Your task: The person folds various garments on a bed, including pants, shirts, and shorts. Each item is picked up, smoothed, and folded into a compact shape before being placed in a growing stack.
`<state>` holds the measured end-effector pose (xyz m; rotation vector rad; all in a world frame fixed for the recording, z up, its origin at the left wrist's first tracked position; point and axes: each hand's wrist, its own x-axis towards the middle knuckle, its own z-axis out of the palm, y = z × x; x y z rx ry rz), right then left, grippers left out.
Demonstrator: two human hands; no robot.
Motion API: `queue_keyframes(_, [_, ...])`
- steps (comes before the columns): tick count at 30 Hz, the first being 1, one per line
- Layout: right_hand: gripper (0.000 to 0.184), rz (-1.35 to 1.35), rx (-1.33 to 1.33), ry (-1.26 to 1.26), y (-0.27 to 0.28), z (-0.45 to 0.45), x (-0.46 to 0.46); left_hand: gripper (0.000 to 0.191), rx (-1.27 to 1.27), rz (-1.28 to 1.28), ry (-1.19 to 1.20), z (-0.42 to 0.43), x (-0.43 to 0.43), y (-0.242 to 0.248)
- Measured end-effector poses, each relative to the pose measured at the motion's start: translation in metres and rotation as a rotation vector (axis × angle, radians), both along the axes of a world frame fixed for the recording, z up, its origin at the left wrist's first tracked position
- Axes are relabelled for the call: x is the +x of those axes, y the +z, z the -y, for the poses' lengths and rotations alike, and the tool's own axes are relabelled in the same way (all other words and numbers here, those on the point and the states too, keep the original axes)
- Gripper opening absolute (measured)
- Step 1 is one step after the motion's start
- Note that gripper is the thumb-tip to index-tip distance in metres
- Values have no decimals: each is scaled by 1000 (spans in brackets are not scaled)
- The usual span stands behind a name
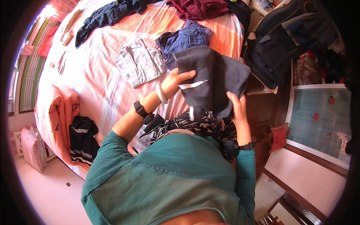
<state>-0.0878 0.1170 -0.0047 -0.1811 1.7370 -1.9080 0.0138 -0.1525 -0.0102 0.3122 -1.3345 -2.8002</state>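
Note:
A dark grey cloth garment (213,76), partly folded, hangs between my two hands above my lap. My left hand (177,80) grips its left side, thumb on top, beside a white strip that looks like a drawstring (194,84). On the lower right edge my right hand (237,107) holds the cloth, its thumb in front and the other fingers mostly behind. Just beyond the garment lies a crumpled blue garment (185,42) on the bed. To the left of my left hand rests a folded light grey garment (140,64).
The bed's striped sheet (104,73) bears dark clothing (109,19) and maroon clothing (199,8) at the far side. A pink quilt (64,101) and a black garment (83,137) lie left. A black chair (270,59) with clothes and a glass-topped surface (317,118) stand right.

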Motion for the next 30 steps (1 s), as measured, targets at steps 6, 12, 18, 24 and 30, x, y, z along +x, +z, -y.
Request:
queue_keyframes(6, [58,211,23,-30,-33,-40,-4,29,-45,341,-26,57,46,-59])
queue_keyframes(12, [62,235,143,26,-63,-41,0,41,120,334,-134,67,61,-89])
queue_keyframes(18, [59,180,141,64,-39,-34,0,45,253,249,-184,72,67,-84])
queue_keyframes(24, [74,-67,112,393,8,12,20,60,288,386,-194,72,70,-81])
queue_keyframes(30, [73,56,-11,472,7,36,27,86,314,304,-239,71,69,-95])
